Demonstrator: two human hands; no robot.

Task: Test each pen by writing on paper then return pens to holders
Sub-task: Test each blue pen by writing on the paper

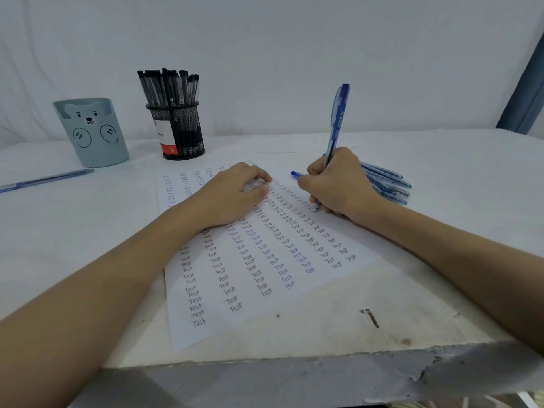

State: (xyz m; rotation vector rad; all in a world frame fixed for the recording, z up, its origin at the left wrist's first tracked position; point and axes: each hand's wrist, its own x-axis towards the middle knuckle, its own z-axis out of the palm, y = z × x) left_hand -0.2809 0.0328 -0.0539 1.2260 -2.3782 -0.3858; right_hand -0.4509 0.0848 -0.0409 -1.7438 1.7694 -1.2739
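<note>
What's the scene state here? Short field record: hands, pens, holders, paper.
left hand: rests on paper, fingers loosely curled
right hand: grips blue pen, tip on paper
paper: columns of "Test", black and blue
mesh holder: full of black pens
bear holder: no pens visible above rim
loose blue pens: pile behind right hand
single blue pen: far left on table

Two bare forearms, no sleeves, no jewellery visible

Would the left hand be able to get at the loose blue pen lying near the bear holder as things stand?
Probably yes: the left hand only rests on the paper, holding nothing, and bare table lies between it and the loose blue pen.
</note>
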